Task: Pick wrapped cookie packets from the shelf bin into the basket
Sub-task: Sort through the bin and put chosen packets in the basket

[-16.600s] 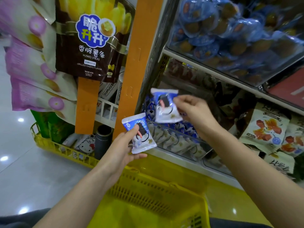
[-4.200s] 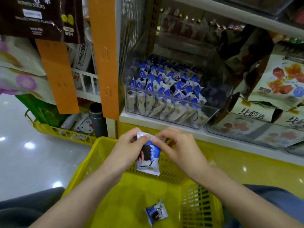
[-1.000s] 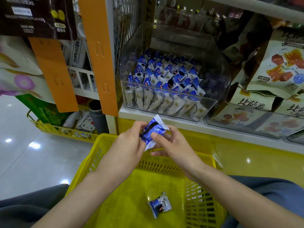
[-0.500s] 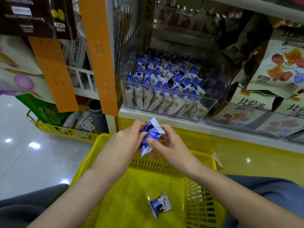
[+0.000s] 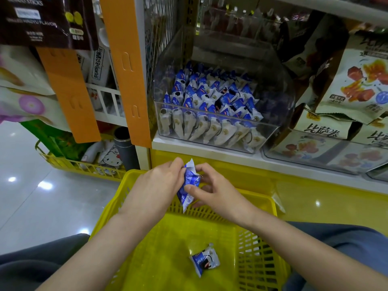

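- left hand (image 5: 159,185) and right hand (image 5: 216,194) meet over the far end of the yellow basket (image 5: 134,181), one blue-white cookie packet (image 5: 189,181) between them
- cookie packet roughly upright, slightly tilted; white crimped top pokes up between the fingertips, bottom end hangs below the hands in front of the basket's far wall
- left fingers (image 5: 177,165) curled, pinching the upper left edge; rest of the packet's left side hidden behind this hand
- right thumb (image 5: 194,189) pressed on the lower front face, right index finger hooked at the top crimp; other right fingers curled behind, contact can't tell
- both hands grasping the same packet, neither let go
- second packet (image 5: 204,260) lies on the basket floor, towards the right side wall, well apart from both hands
- clear shelf bin (image 5: 273,85) sits on the white shelf (image 5: 210,149) above and behind the hands, rows of matching packets (image 5: 210,97) inside
- orange strip (image 5: 126,70) just left of the bin, snack bags (image 5: 357,80) to its right
- low yellow rack (image 5: 84,165) on the glossy floor (image 5: 42,202) at left
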Demonstrator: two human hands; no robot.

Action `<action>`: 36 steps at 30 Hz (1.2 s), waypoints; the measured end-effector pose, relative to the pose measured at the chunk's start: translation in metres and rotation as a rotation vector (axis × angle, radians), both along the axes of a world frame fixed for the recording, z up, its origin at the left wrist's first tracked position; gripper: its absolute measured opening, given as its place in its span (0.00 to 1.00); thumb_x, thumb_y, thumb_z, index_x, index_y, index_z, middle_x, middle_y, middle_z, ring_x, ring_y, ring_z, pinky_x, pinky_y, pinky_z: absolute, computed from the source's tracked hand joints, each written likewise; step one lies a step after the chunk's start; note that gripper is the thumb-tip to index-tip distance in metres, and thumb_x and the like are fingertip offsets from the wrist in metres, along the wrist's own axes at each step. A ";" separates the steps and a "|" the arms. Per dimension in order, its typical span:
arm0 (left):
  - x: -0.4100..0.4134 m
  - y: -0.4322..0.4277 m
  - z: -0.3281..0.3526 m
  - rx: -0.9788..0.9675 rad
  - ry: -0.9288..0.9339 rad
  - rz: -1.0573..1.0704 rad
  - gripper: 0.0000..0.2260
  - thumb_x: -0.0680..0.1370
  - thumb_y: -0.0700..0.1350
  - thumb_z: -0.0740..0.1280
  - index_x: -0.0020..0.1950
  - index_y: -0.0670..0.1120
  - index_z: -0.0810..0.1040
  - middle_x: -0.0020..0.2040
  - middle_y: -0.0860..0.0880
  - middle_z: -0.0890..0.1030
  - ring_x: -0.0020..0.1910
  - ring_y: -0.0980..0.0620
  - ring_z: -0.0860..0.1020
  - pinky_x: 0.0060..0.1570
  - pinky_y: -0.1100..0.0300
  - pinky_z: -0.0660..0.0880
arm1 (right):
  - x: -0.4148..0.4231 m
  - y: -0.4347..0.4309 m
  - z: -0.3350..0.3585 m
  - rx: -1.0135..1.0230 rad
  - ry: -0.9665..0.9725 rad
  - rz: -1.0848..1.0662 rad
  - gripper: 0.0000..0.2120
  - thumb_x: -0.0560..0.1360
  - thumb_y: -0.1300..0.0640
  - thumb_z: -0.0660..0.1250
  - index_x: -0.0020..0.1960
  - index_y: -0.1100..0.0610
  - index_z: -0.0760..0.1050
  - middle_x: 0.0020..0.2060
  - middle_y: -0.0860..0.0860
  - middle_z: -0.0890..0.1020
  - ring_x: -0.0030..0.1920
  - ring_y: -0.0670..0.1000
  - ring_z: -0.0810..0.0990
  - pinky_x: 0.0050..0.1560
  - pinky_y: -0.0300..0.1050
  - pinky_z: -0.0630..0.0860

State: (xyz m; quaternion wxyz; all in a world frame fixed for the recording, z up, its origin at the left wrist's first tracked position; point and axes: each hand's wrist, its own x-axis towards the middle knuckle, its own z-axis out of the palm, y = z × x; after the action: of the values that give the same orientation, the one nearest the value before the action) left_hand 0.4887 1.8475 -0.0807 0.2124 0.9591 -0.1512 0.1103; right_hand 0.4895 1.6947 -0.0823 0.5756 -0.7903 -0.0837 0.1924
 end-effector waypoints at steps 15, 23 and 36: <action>-0.002 -0.019 -0.005 -0.716 0.387 0.038 0.05 0.78 0.46 0.63 0.53 0.50 0.74 0.44 0.53 0.80 0.42 0.59 0.78 0.43 0.62 0.74 | -0.003 -0.005 0.001 -0.502 -0.504 -0.054 0.26 0.68 0.45 0.70 0.61 0.52 0.64 0.49 0.44 0.68 0.46 0.46 0.73 0.45 0.41 0.71; 0.004 -0.017 0.007 -1.223 0.512 0.127 0.15 0.82 0.43 0.54 0.43 0.45 0.78 0.37 0.50 0.83 0.35 0.58 0.81 0.33 0.68 0.77 | 0.010 -0.009 0.013 -0.270 -0.217 -0.151 0.14 0.75 0.55 0.66 0.59 0.57 0.74 0.54 0.53 0.79 0.53 0.53 0.78 0.53 0.45 0.73; 0.006 -0.008 0.017 -1.365 0.736 -0.010 0.16 0.72 0.51 0.66 0.56 0.44 0.78 0.50 0.47 0.84 0.49 0.52 0.82 0.47 0.59 0.79 | 0.010 -0.010 0.024 0.296 -0.015 -0.288 0.07 0.71 0.68 0.68 0.48 0.62 0.77 0.37 0.52 0.84 0.33 0.43 0.82 0.35 0.34 0.78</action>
State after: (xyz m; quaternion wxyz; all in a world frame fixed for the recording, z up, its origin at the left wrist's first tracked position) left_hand 0.4946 1.8393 -0.0636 0.7933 0.5901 0.0261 -0.1476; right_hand 0.4993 1.6845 -0.0580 0.7063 -0.7025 -0.0014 0.0875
